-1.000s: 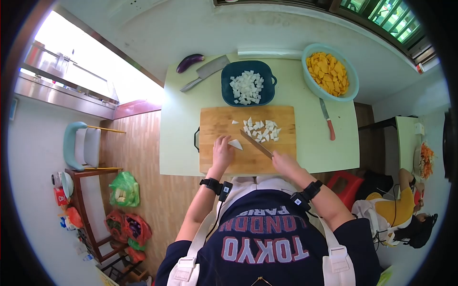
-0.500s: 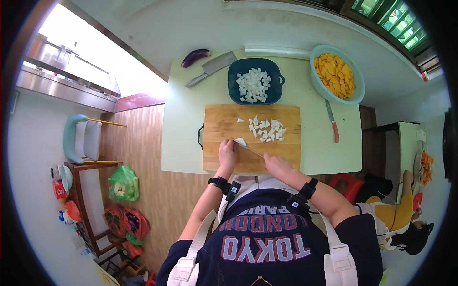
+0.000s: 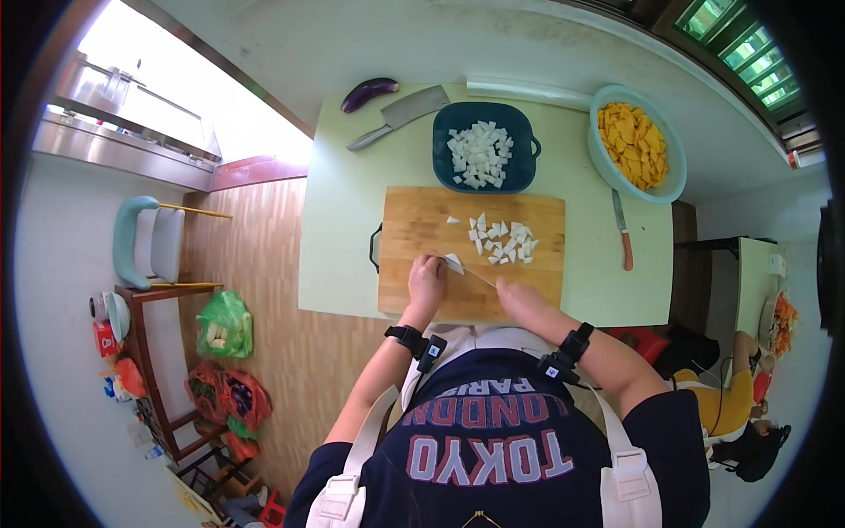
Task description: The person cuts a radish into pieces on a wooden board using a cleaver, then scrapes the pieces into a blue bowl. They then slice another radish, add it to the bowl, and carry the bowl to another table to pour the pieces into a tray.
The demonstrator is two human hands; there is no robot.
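Observation:
On the wooden cutting board (image 3: 414, 220), my left hand (image 3: 427, 280) has its fingers closed on a small white piece (image 3: 454, 263). My right hand (image 3: 522, 302) grips the handle of a knife (image 3: 478, 277), whose thin blade reaches left to that piece. Several white diced pieces (image 3: 505, 242) lie beyond the blade on the board's right half, and one small piece (image 3: 452, 219) lies apart from them. Just past the board's far edge stands a dark blue container (image 3: 446, 176) holding more white cubes.
An eggplant (image 3: 370, 94) and a cleaver (image 3: 405, 114) lie at the back left. At the right are a light blue bowl (image 3: 676, 176) of orange slices and a red-handled knife (image 3: 624, 233). Another person (image 3: 731, 405) is at a side table, far right. A chair (image 3: 132, 242) stands left.
The view has shifted slightly, so the table things appear a little further right. Both hands keep nearly the same pose, with the knife blade still at the white piece.

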